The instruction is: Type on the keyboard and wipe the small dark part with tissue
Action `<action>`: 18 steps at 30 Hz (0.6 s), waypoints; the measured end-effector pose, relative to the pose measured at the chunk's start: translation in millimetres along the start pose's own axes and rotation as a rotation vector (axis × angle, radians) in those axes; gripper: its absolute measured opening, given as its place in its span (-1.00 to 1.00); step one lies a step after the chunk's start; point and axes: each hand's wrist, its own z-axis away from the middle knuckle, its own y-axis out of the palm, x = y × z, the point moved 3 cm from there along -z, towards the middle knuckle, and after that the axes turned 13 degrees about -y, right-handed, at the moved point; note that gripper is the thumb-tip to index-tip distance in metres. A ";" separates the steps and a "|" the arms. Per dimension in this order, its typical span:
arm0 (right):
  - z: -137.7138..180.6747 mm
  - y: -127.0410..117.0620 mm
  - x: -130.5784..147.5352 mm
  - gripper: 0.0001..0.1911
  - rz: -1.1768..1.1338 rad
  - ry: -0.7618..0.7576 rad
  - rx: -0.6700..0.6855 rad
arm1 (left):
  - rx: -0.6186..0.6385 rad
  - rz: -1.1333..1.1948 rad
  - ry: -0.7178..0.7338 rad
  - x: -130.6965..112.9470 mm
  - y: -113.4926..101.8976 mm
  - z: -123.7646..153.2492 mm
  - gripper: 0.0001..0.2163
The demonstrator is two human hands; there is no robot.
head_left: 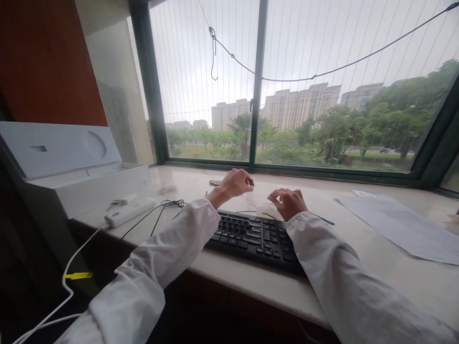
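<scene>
A left hand [233, 183] pinches a small black piece [251, 182] beyond a black rectangular plastic keyboard [247, 234] near the front edge of a glossy white sill [362, 272]; whether the curled right hand [289, 202] grips anything is unclear.

The keyboard [253, 235] is matt plastic, the glossy sill [355, 236] possibly stone.

Black keyboard [247, 235] on a pale worktop [319, 187], left hand [234, 183] pinching a small dark piece [251, 182] beyond it, right hand [289, 203] by the keyboard's far right corner, white papers [394, 227] to its right.
</scene>
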 end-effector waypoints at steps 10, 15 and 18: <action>2.8 34.1 -5.0 -0.89 -0.262 0.038 0.296 | -0.207 -0.081 0.203 8.6 35.4 19.9 -0.81; 0.4 24.1 -19.9 -0.78 -0.465 0.316 -0.036 | -0.220 0.043 0.257 14.1 35.8 22.9 -0.81; -1.7 25.1 -22.6 -0.64 -0.761 0.473 -0.180 | -0.233 0.111 0.290 11.2 36.5 26.0 -0.81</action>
